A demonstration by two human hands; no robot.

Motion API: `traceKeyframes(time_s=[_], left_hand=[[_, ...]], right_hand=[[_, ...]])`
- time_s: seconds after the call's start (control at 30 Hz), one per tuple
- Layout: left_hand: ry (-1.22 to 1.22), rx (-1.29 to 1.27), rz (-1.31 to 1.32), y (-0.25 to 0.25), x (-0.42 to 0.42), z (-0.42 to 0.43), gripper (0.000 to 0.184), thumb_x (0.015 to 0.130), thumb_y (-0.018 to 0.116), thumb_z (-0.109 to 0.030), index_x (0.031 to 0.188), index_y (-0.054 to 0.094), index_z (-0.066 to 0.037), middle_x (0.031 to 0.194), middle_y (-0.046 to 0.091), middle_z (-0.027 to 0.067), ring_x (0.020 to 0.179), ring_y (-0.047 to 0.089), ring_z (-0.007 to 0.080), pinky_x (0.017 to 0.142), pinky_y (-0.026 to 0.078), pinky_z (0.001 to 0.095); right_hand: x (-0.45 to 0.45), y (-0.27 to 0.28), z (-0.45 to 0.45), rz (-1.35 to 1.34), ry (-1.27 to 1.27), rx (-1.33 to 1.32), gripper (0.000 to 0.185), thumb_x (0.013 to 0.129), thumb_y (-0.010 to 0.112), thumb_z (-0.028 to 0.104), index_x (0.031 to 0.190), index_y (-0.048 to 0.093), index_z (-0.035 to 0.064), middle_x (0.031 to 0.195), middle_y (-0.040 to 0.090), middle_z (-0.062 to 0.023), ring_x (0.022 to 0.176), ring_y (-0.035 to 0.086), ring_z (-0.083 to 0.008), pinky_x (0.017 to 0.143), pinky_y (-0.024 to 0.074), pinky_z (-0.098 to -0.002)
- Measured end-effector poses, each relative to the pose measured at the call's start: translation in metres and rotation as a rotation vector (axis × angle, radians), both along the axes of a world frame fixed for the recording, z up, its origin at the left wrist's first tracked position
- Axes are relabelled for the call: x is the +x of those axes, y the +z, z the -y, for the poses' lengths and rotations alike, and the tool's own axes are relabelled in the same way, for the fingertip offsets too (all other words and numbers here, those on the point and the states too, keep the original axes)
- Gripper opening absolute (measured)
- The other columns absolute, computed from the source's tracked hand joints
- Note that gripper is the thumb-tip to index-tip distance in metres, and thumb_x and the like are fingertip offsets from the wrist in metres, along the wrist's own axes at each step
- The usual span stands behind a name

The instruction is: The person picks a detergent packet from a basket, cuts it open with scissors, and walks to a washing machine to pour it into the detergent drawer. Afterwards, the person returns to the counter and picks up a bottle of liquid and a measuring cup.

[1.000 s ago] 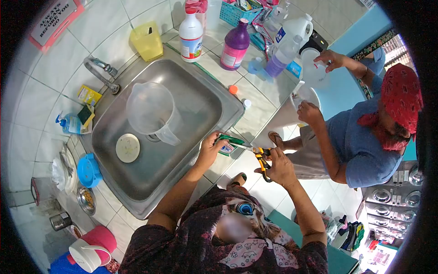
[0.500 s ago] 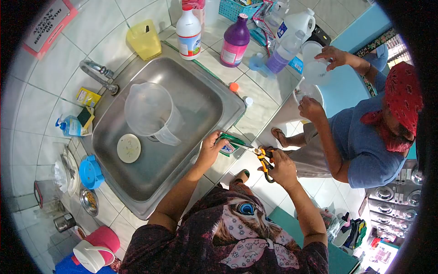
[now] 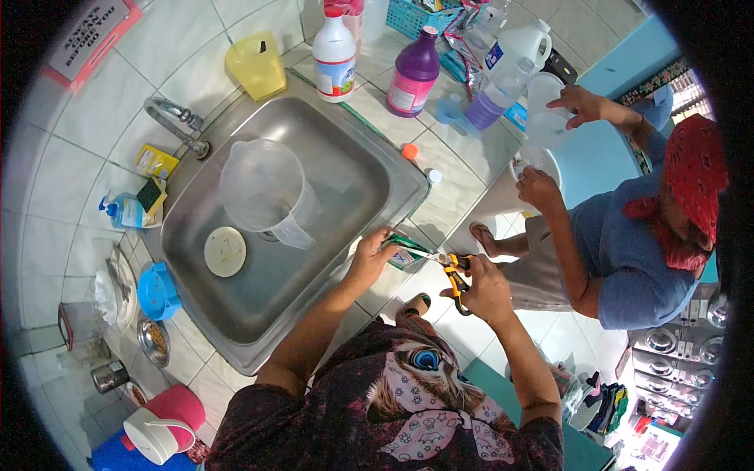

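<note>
Very little has changed over the last second: your view has shifted slightly, while both hands keep nearly the same places against the sink [image 3: 338, 149]. The work at the packet [image 3: 405, 256] therefore looks to be at about the same stage.

That packet sits just outside the sink's near rim, above the tiled surface [image 3: 440, 200]; you can't tell whether it touches the tiles. Your left hand [image 3: 371, 259] pinches one end of it between thumb and fingers. Your right hand [image 3: 488, 294] is wrapped round the handles of the pliers [image 3: 453, 276], whose slim metal nose meets the packet. How firmly it bites is too small to tell.

The packet is thin, glossy and green, probably flexible film. The pliers pair bare metal with curved yellow-and-black grips, likely rubbery. Inside the sink, a brushed-metal basin with rounded corners, you have a translucent plastic pitcher [image 3: 263, 184] and, beside it, a flat cream disc [image 3: 225, 251] with speckles. Beyond the sink's far-right corner stands a glossy purple bottle [image 3: 413, 72] with a pink label.
</note>
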State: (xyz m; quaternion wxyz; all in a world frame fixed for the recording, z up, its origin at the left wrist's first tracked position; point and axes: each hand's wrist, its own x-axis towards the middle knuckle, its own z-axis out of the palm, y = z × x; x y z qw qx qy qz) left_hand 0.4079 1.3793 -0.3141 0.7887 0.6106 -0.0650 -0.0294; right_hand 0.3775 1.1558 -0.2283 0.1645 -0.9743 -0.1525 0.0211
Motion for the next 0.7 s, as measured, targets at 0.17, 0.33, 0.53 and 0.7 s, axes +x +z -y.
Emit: traceKeyframes(time_s=[0.17,0.33,0.53,0.7], left_hand=[[-0.003,0.154,0.025,0.004,0.0,-0.004,0.011,0.076,0.054,-0.004,0.085,0.051,0.001,0.075,0.053,0.0044,0.073,0.048,0.0092,0.067,0.039,0.0231],[0.006,0.103,0.0,0.009,-0.002,-0.001,0.012,0.075,0.055,-0.004,0.085,0.051,0.001,0.074,0.053,0.0056,0.071,0.048,0.0106,0.066,0.039,0.0239],[-0.06,0.202,0.042,-0.003,-0.005,0.004,0.012,0.075,0.055,-0.003,0.085,0.051,0.001,0.073,0.053,0.0068,0.07,0.05,0.0121,0.066,0.04,0.0245],[-0.029,0.144,0.031,0.002,-0.006,0.006,0.011,0.074,0.055,-0.004,0.084,0.051,0.001,0.074,0.055,0.0084,0.071,0.051,0.0136,0.065,0.04,0.0255]], right_hand=[[-0.002,0.001,0.0,-0.011,-0.018,-0.037,0.026,0.059,0.063,0.013,0.076,0.046,0.0027,0.072,0.049,-0.0106,0.068,0.053,-0.0276,0.059,0.0428,-0.0361],[-0.006,0.007,-0.001,0.003,-0.04,-0.065,0.021,0.06,0.062,0.011,0.073,0.046,0.0039,0.07,0.049,-0.0092,0.066,0.053,-0.0271,0.057,0.043,-0.0356],[-0.002,0.007,-0.003,0.041,0.017,-0.001,0.033,0.058,0.067,0.018,0.077,0.046,0.002,0.073,0.049,-0.0112,0.069,0.052,-0.029,0.06,0.0424,-0.0373],[-0.003,0.012,-0.009,-0.063,0.002,-0.02,0.041,0.058,0.069,0.027,0.079,0.045,0.0016,0.075,0.048,-0.0119,0.069,0.051,-0.0297,0.061,0.0416,-0.0381]])
